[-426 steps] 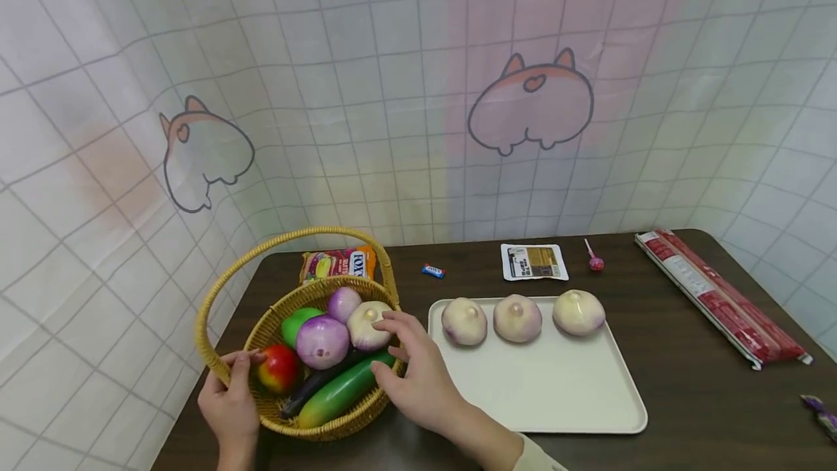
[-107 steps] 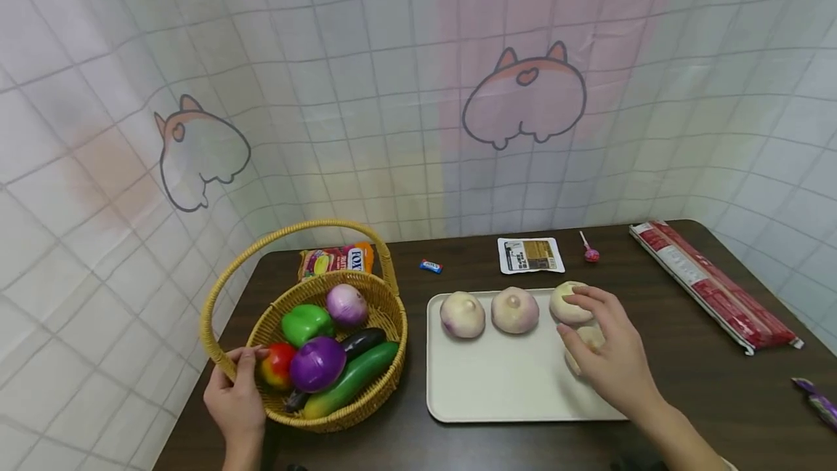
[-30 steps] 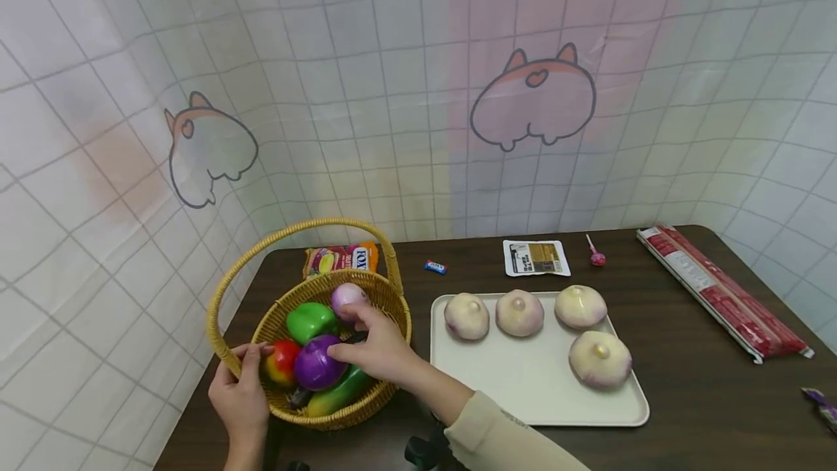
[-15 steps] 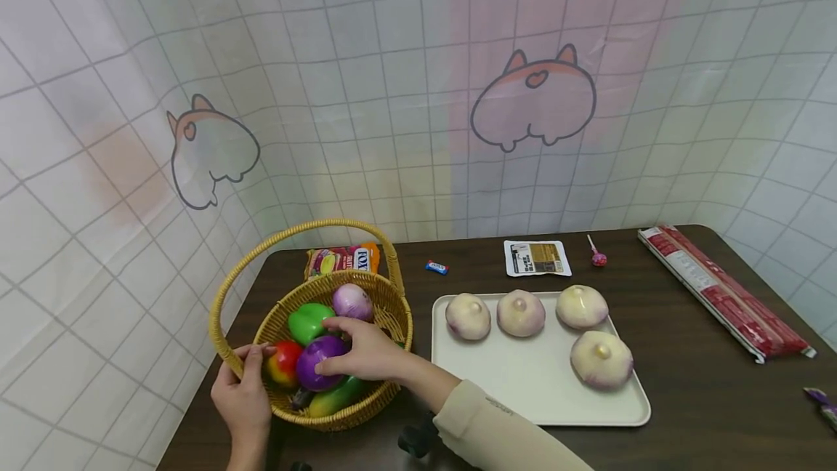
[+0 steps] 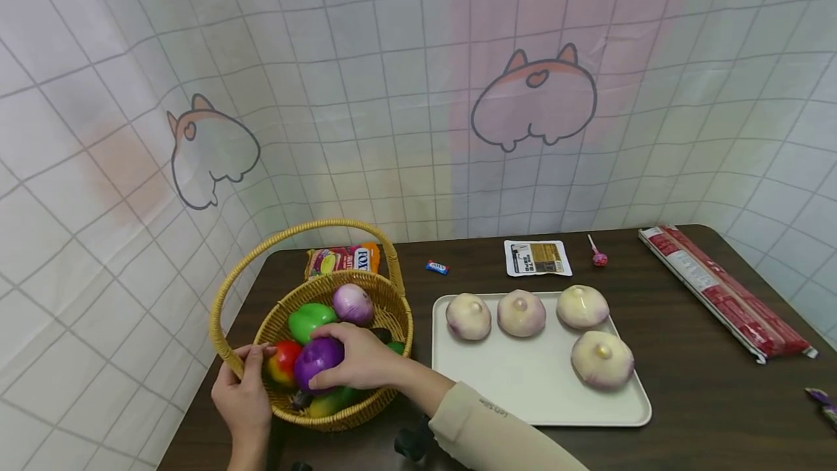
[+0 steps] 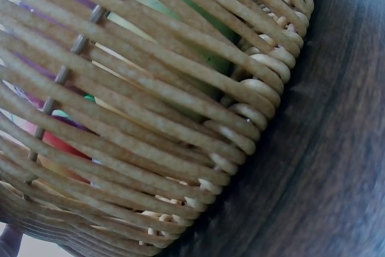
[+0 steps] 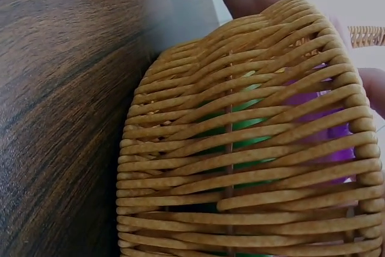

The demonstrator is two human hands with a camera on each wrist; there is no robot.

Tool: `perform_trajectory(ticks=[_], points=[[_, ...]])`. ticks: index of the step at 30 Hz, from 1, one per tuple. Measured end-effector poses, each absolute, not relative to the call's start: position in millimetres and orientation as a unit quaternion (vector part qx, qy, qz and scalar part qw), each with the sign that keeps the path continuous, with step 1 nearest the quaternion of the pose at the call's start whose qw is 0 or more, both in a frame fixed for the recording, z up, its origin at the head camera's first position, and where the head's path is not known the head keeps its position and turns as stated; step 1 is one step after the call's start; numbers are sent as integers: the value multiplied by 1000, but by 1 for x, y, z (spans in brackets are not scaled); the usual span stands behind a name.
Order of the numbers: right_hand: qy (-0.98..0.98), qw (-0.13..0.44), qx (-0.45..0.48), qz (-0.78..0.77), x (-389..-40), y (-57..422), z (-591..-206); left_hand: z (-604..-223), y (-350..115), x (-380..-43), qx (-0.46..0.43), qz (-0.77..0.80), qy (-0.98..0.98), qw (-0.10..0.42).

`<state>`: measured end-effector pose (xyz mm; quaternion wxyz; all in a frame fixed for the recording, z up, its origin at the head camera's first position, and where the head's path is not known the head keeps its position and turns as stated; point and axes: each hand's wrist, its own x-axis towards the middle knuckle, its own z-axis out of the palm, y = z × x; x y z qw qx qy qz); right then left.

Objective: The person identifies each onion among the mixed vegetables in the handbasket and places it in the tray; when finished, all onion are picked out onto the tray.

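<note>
Dark wood-grain tabletop [image 5: 713,398], gridded cloth [image 5: 366,93] behind. Lower left of frame: one wicker basket [image 5: 353,415], its rim gripped by the left hand [image 5: 242,391]; inside sits one round purple vegetable [image 5: 316,363], clasped by the right hand [image 5: 362,358]. Lower right of centre: one white tray [image 5: 543,391] bears four pale bulbs [image 5: 602,360].

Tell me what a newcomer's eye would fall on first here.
Likely the yellow wicker basket on the left, where the right hand grips a glossy, round purple vegetable. Next, perhaps, the white tray to the basket's right, bearing four pale bulbs, and the two cartoon animals on the backdrop behind.
</note>
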<state>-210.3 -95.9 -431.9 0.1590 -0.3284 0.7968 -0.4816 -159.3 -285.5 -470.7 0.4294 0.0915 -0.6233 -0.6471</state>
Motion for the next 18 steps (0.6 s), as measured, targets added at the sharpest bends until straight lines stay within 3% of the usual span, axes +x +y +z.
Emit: perform_trajectory(ticks=[18], points=[[758, 74, -343, -550, -200, -83, -429, -472, -288, -160, 107, -638, -630, 430]])
